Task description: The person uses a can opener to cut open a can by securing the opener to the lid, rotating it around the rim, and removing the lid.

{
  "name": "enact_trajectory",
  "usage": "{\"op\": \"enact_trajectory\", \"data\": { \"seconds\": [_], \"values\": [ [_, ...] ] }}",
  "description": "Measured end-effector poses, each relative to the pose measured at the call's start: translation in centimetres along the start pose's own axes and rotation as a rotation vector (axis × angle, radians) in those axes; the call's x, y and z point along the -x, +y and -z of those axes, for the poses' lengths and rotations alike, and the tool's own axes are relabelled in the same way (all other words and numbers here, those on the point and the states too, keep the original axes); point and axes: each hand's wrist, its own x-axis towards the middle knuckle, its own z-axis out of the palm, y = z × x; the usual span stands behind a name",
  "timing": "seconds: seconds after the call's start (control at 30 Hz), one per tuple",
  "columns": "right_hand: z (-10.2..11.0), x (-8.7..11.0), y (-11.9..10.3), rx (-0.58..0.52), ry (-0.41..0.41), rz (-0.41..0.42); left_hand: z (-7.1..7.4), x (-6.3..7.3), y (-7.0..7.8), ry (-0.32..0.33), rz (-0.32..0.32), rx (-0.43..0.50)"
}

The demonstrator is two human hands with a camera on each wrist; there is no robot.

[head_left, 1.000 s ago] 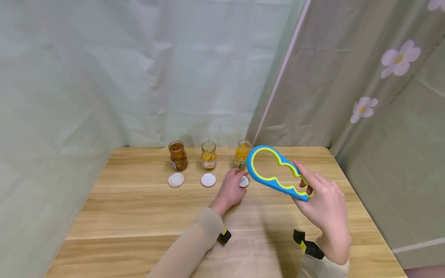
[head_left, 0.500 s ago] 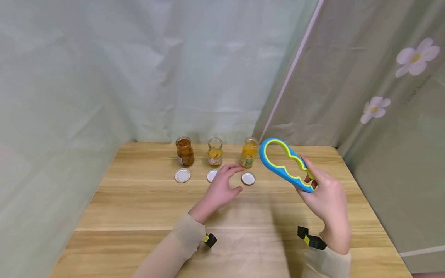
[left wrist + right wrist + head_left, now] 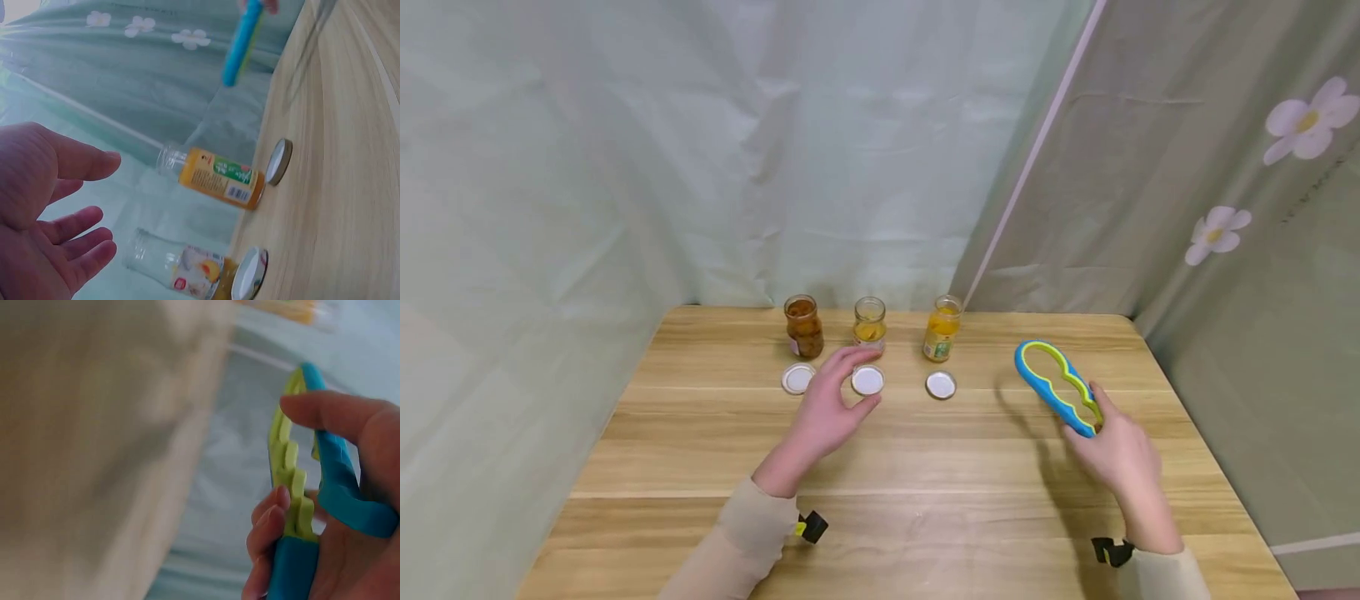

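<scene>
My right hand grips a blue and lime-green jar opener by its narrow end, holding it above the right part of the table. In the right wrist view, thumb and fingers wrap the opener. My left hand is empty, its fingers spread apart over the table near the middle lid. Behind stand three lidless glass jars: a brown-filled one, one with yellow fruit and one with orange-yellow contents. A left lid and a right lid lie inside-up before their jars.
The wooden table reaches back to a pale green curtain close behind the jars. Another curtain with white flowers hangs along the right side.
My left hand has left the right lid and drawn back to the left, past the middle lid. My right hand has moved the jar opener rightward and lower.
</scene>
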Motion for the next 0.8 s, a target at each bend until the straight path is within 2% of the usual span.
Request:
{"op": "enact_trajectory", "data": {
  "seconds": [0.17,0.33,0.57,0.8],
  "values": [
    [-1.0,0.0,3.4,0.029,-0.072,-0.145,0.7,0.7,-0.5,0.017,0.031,-0.028],
    [-1.6,0.6,5.7,0.037,-0.109,-0.194,0.6,1.4,-0.8,-0.01,0.064,-0.041],
    [-1.8,1.4,6.4,0.04,-0.208,-0.153,0.8,1.7,-0.7,0.001,0.087,-0.045],
    [-1.4,2.4,6.2,0.133,-0.289,-0.246,1.6,1.9,-1.4,0.034,0.074,-0.033]
  ]
}}
